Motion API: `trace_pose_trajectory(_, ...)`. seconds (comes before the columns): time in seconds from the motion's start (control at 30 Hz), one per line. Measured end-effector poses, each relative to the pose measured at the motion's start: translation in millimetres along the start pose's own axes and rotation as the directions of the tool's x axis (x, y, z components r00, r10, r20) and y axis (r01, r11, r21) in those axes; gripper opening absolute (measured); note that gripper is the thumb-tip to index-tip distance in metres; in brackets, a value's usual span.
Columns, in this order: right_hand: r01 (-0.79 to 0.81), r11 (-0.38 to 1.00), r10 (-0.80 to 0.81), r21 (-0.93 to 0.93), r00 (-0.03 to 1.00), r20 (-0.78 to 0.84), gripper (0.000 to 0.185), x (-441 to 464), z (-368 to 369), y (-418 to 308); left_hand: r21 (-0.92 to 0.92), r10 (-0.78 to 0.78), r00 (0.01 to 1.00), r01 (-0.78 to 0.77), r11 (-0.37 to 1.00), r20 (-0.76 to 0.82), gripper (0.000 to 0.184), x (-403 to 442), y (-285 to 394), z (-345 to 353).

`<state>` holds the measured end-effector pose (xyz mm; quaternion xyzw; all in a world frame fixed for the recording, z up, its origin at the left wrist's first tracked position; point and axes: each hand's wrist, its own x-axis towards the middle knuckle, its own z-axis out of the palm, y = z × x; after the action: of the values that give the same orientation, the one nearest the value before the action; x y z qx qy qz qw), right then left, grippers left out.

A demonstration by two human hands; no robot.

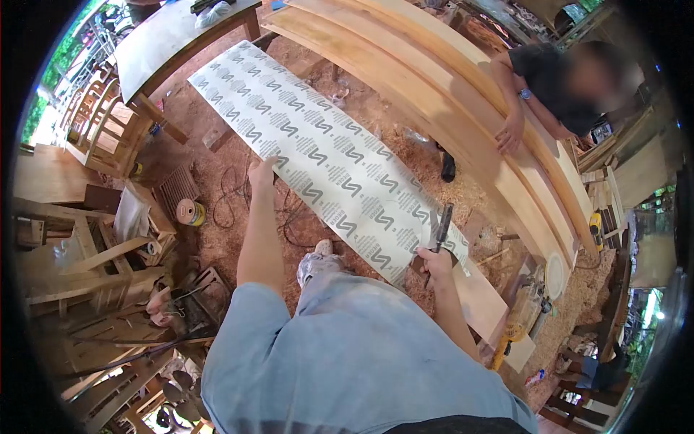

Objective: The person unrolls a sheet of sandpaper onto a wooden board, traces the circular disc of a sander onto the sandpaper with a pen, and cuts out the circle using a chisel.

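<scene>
A long white printed sheet (318, 152) with dark repeating logos lies diagonally across the middle of the view. My left hand (262, 172) grips its near edge, the fingers wrapped over the edge. Near the sheet's right end, my right hand (435, 263) is closed around a dark tool (444, 224) whose long narrow body points up from the fist. What kind of tool it is cannot be made out. A plain pale board (481, 304) extends from beneath the sheet's right end.
Long curved wooden planks (434, 94) arc behind the sheet; another person's arm (515, 116) rests on them. A white-topped table (170, 36), wooden chair (105, 130), yellow-labelled can (191, 213) and yellow power tool (512, 334) stand around. Shavings and cables cover the floor.
</scene>
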<state>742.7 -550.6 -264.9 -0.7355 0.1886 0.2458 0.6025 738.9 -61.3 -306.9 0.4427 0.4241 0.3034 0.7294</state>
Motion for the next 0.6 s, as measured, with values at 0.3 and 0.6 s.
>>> trace_pose_trajectory(0.3,0.111,0.985,-0.100,-0.131,0.991,0.084,0.026,24.7,116.1,-61.7,0.034,-0.067,0.980,0.075,0.997,-0.186,0.030,119.0,36.5,-30.0)
trace_pose_trajectory(0.6,0.074,0.884,-0.122,-0.462,0.990,-0.076,0.033,38.7,121.5,-71.7,0.743,0.561,0.752,-0.585,0.324,0.347,0.035,5.4,52.9,31.4)
